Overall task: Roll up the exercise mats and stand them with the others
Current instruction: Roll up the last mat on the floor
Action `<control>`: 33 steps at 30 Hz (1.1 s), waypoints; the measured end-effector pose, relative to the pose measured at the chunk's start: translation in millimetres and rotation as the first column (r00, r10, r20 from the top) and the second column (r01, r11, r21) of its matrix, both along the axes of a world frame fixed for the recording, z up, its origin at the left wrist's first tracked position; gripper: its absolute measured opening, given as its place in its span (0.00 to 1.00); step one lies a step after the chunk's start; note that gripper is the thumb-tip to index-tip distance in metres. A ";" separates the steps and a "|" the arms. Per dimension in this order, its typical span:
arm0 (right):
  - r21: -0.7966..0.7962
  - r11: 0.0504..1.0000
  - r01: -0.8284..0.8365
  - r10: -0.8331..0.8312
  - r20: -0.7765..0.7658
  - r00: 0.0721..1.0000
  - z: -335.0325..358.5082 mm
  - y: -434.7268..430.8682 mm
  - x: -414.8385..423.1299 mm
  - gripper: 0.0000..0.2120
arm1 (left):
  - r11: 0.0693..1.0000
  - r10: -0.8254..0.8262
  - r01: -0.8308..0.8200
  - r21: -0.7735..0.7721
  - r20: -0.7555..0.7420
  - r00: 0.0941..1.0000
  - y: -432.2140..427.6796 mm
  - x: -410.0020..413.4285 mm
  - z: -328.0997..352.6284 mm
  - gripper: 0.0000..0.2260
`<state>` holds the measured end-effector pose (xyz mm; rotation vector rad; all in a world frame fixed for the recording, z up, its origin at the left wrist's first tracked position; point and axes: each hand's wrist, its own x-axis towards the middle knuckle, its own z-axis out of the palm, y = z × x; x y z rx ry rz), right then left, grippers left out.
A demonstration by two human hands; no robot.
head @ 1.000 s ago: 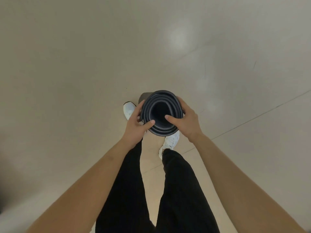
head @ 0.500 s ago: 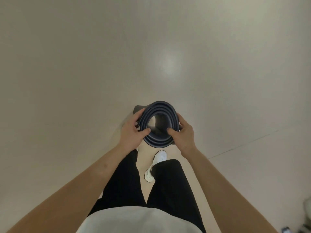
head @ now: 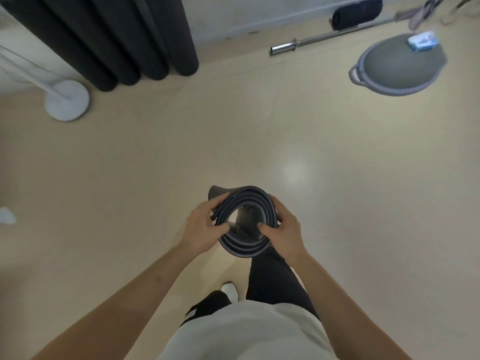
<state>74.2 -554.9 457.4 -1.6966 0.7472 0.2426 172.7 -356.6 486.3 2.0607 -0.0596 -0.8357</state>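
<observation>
I hold a rolled dark exercise mat [head: 241, 246] upright in front of me and look down into its open top end. My left hand [head: 201, 228] grips the left rim, thumb hooked over the coiled layers. My right hand [head: 284, 231] grips the right rim the same way. A loose flap of the mat's outer edge sticks out at the upper left. Several other rolled dark mats [head: 109, 40] stand upright against the wall at the far left.
A white round stand base [head: 67, 100] sits on the floor left of the standing mats. A steel barbell [head: 306, 42] lies along the far wall. A grey balance dome [head: 397, 66] with a blue packet on it is at the far right. Beige floor lies between.
The view has lifted and moved forward: the standing mats, barbell and dome have come into sight. Both hands keep the same grip on the rolled mat.
</observation>
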 end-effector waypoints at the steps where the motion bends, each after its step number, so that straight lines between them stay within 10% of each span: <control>1: 0.009 1.000 -0.008 0.008 0.015 1.000 2.8 -8.3 19.8 0.36 | 1.000 0.008 -0.009 0.011 0.016 1.000 -7.5 18.4 7.9 0.35; 33: -0.004 0.997 -0.078 0.078 -0.043 0.996 70.8 -167.3 689.8 0.31 | 0.963 0.189 -0.184 -0.199 0.007 0.982 -156.1 655.6 4.7 0.30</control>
